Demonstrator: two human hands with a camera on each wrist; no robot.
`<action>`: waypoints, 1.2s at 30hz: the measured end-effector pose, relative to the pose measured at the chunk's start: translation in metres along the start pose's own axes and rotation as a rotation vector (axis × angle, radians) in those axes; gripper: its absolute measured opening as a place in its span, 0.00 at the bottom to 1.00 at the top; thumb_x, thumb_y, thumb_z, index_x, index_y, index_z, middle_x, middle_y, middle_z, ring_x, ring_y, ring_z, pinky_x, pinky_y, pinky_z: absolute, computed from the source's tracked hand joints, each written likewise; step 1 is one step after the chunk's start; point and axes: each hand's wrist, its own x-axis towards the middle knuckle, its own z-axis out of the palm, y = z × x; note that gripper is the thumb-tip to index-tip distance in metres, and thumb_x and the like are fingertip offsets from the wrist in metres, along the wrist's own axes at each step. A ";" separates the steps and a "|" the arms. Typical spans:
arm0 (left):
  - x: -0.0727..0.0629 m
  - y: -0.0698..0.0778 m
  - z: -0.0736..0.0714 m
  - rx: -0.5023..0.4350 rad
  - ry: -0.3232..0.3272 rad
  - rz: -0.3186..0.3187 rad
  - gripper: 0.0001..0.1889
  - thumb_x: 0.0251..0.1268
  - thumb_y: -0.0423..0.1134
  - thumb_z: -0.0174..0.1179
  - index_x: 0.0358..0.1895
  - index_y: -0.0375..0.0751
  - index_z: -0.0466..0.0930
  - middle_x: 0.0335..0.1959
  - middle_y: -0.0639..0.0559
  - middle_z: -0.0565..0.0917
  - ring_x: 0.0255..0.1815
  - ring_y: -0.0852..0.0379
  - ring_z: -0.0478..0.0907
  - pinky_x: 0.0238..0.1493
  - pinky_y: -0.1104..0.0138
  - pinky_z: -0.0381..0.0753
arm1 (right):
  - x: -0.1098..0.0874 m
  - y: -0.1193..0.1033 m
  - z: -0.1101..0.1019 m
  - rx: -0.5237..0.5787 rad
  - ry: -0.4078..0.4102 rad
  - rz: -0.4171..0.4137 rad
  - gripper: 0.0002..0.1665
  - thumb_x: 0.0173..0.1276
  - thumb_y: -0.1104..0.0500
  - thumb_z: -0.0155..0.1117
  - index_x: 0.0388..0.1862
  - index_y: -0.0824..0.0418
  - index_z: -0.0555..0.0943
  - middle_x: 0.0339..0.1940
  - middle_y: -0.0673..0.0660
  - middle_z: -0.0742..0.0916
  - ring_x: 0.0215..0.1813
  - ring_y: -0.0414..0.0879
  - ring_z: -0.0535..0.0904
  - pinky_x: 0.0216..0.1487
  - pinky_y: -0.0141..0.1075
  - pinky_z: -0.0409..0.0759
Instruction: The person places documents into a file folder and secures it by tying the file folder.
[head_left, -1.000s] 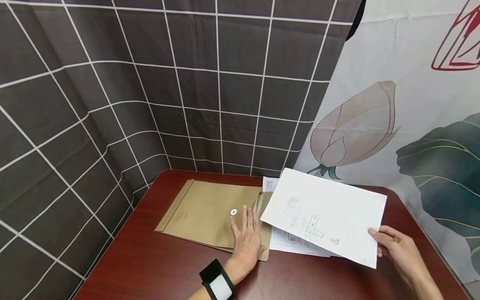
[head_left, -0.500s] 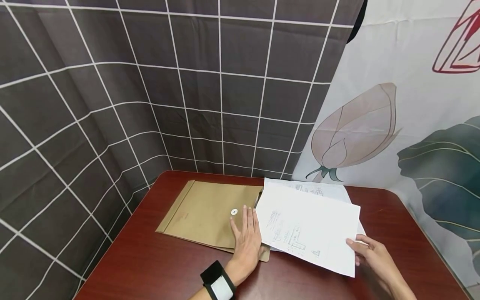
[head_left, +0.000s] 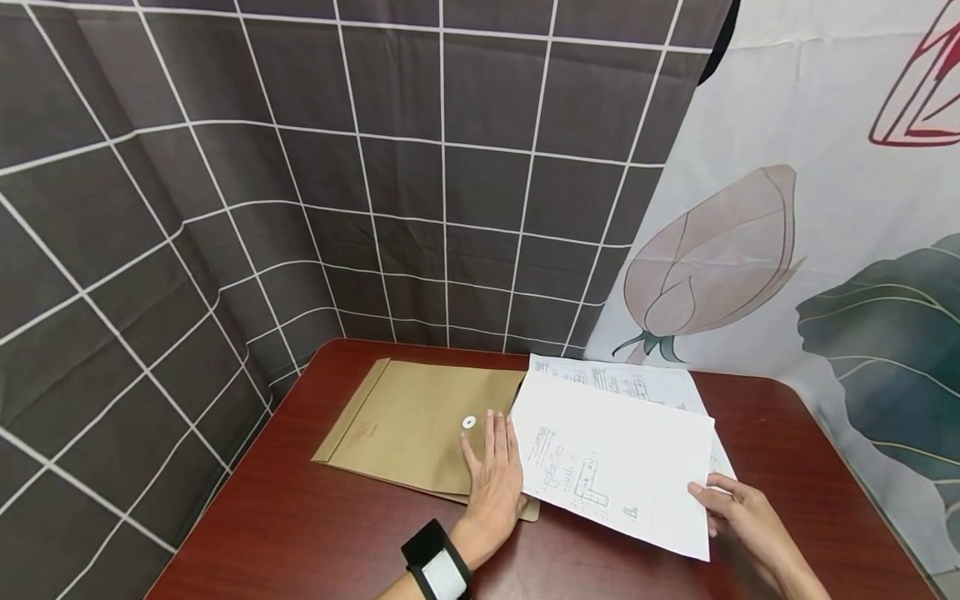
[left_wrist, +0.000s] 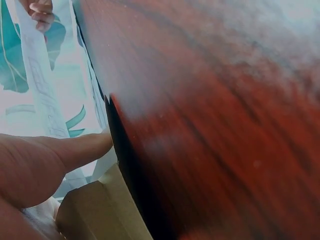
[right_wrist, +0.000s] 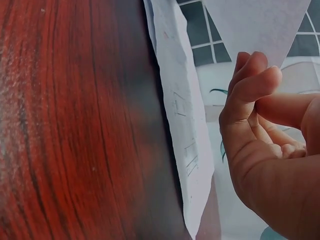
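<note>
A brown paper file envelope [head_left: 420, 417] with a white round button [head_left: 468, 422] lies on the table. My left hand [head_left: 493, 479] rests on its right end, fingers straight, the fingertips beside the button. In the left wrist view, the thumb [left_wrist: 85, 150] reaches over the brown flap [left_wrist: 107, 207]. My right hand [head_left: 738, 508] pinches the right edge of a white sheet of paper [head_left: 622, 450] with line drawings. The sheet's left edge is at the envelope's opening, near my left fingers. Under it lie more printed sheets [head_left: 667, 383], partly covered.
The dark red wooden table [head_left: 300, 533] ends at a grey grid-patterned cloth [head_left: 390, 183] behind and to the left. A white cloth with a lotus bud print [head_left: 712, 250] hangs at the right. A black band [head_left: 435, 558] is on the left wrist.
My right hand has moved left and lowered, bringing the pinched sheet toward the envelope and exposing more of the sheets behind. The left hand has stayed in place on the envelope.
</note>
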 end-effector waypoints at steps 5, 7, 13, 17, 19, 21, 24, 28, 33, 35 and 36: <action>0.000 0.000 -0.001 -0.005 0.004 -0.001 0.65 0.26 0.54 0.80 0.70 0.23 0.53 0.70 0.31 0.59 0.74 0.39 0.46 0.60 0.32 0.51 | -0.001 0.003 0.000 0.004 -0.009 -0.007 0.30 0.66 0.46 0.62 0.51 0.71 0.71 0.22 0.54 0.77 0.23 0.44 0.72 0.28 0.39 0.74; 0.000 0.000 -0.001 -0.006 0.001 -0.001 0.64 0.26 0.52 0.80 0.70 0.23 0.54 0.70 0.31 0.59 0.74 0.39 0.46 0.60 0.32 0.51 | -0.002 0.004 0.000 0.002 -0.010 -0.007 0.30 0.66 0.46 0.62 0.50 0.71 0.72 0.22 0.54 0.77 0.23 0.44 0.71 0.27 0.39 0.74; 0.001 0.000 -0.001 -0.009 0.002 -0.003 0.61 0.27 0.46 0.80 0.69 0.23 0.55 0.70 0.31 0.60 0.74 0.39 0.46 0.60 0.32 0.51 | -0.003 0.004 0.000 -0.014 -0.008 -0.010 0.32 0.66 0.45 0.62 0.53 0.72 0.71 0.24 0.55 0.78 0.24 0.44 0.72 0.28 0.39 0.75; 0.001 0.000 -0.001 -0.012 -0.001 -0.006 0.61 0.27 0.46 0.80 0.69 0.23 0.56 0.70 0.31 0.60 0.74 0.39 0.46 0.60 0.33 0.51 | -0.001 0.001 0.000 -0.020 -0.009 -0.031 0.33 0.66 0.46 0.62 0.55 0.73 0.70 0.24 0.55 0.78 0.24 0.45 0.73 0.29 0.39 0.76; 0.000 0.000 -0.002 -0.013 -0.003 -0.005 0.60 0.27 0.45 0.80 0.69 0.24 0.56 0.70 0.31 0.60 0.74 0.39 0.47 0.60 0.33 0.51 | 0.000 -0.001 0.001 -0.025 -0.006 -0.045 0.33 0.67 0.47 0.62 0.55 0.74 0.70 0.25 0.55 0.79 0.24 0.45 0.73 0.29 0.39 0.76; 0.000 0.000 -0.002 -0.013 -0.005 -0.004 0.59 0.27 0.46 0.80 0.69 0.24 0.57 0.70 0.32 0.60 0.74 0.39 0.47 0.60 0.33 0.52 | 0.002 -0.003 0.001 -0.034 -0.007 -0.057 0.34 0.67 0.47 0.62 0.56 0.74 0.69 0.24 0.56 0.79 0.24 0.45 0.73 0.29 0.39 0.76; -0.001 0.000 -0.002 -0.004 -0.012 -0.006 0.59 0.28 0.47 0.80 0.69 0.25 0.58 0.70 0.32 0.60 0.74 0.39 0.47 0.60 0.33 0.52 | 0.005 -0.008 0.002 -0.058 -0.009 -0.070 0.35 0.67 0.46 0.62 0.57 0.74 0.69 0.25 0.56 0.80 0.25 0.45 0.75 0.29 0.38 0.77; -0.001 0.000 -0.001 0.001 -0.016 -0.012 0.60 0.28 0.47 0.80 0.69 0.25 0.57 0.70 0.32 0.60 0.74 0.39 0.47 0.60 0.33 0.52 | 0.009 -0.014 0.006 -0.058 -0.022 -0.075 0.37 0.66 0.45 0.62 0.59 0.74 0.67 0.27 0.56 0.82 0.26 0.45 0.76 0.31 0.39 0.79; -0.001 0.000 0.000 -0.015 -0.017 -0.016 0.61 0.27 0.47 0.80 0.69 0.25 0.56 0.70 0.32 0.60 0.74 0.40 0.47 0.61 0.33 0.51 | 0.016 -0.020 0.013 -0.038 -0.029 -0.110 0.33 0.66 0.48 0.63 0.56 0.73 0.70 0.27 0.58 0.81 0.25 0.45 0.74 0.29 0.40 0.78; 0.000 0.000 0.000 -0.019 -0.022 -0.018 0.61 0.27 0.47 0.80 0.70 0.25 0.55 0.70 0.32 0.59 0.74 0.40 0.47 0.61 0.33 0.51 | 0.019 -0.022 0.017 -0.034 -0.032 -0.120 0.31 0.66 0.48 0.63 0.54 0.73 0.71 0.26 0.58 0.81 0.24 0.45 0.74 0.28 0.40 0.77; 0.000 0.000 0.000 -0.019 -0.025 -0.019 0.62 0.27 0.47 0.80 0.70 0.25 0.55 0.70 0.32 0.59 0.74 0.40 0.46 0.61 0.33 0.51 | 0.020 -0.023 0.019 -0.031 -0.037 -0.127 0.30 0.67 0.49 0.63 0.54 0.73 0.71 0.26 0.58 0.81 0.24 0.45 0.74 0.28 0.40 0.77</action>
